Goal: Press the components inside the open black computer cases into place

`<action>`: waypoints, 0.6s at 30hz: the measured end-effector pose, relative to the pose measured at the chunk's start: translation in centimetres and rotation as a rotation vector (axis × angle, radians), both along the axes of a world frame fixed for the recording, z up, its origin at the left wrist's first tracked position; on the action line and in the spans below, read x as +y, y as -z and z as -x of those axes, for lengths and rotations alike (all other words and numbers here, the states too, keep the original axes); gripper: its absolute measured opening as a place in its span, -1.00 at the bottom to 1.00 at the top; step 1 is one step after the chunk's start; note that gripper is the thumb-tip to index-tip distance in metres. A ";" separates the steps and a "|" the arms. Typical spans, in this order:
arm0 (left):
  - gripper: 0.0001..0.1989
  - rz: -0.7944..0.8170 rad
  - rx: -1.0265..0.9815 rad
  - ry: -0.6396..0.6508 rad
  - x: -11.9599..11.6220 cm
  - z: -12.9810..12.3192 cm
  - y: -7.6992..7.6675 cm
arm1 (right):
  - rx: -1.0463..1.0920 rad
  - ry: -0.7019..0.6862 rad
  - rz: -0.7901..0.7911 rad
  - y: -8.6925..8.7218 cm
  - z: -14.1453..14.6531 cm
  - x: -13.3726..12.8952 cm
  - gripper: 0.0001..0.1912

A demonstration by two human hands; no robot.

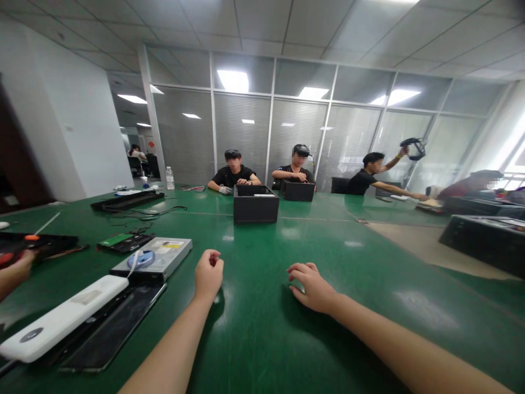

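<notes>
Both of my hands are over the green table [254, 273], apart from each other. My left hand [209, 276] has its fingers curled into a loose fist, and nothing shows in it. It is right of a silver disc drive [174, 260] with a blue and white roll [141, 259] on top. My right hand [311, 285] is palm down near the table's surface, fingers slightly bent and apart, holding nothing. Farther off, beyond both hands, stands a black open-topped box [256, 210].
A white power strip [65, 317] and a dark flat panel [117, 328] lie at the left. A co-worker's hand [16, 273] is at the left edge near an orange-collared screwdriver [33, 237]. Several people sit across the table. A black case [484, 243] stands at the right.
</notes>
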State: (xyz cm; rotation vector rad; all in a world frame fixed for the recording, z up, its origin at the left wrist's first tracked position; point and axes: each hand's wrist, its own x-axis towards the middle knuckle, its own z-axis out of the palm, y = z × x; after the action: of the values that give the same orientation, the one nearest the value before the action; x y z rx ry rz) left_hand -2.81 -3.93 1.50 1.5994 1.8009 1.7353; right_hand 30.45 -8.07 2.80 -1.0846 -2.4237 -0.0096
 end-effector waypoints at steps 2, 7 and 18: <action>-0.85 -0.001 0.031 0.016 0.0 -0.1 0.0 | -0.032 -0.007 0.030 -0.3 -2.7 -1.6 -0.87; -0.88 0.024 0.110 0.058 -0.6 -0.9 -0.5 | 0.110 0.117 0.070 0.3 -9.5 -3.6 -0.90; -0.91 0.084 0.476 0.266 -4.1 -4.6 -2.1 | 0.460 0.323 -0.192 -0.8 -15.4 -3.5 -0.76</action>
State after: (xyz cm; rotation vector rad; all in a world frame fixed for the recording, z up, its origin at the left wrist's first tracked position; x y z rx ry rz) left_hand 1.75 -8.04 3.59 2.2342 1.7016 1.2193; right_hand 45.81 -11.55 3.60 -1.2218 -1.7883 -0.0876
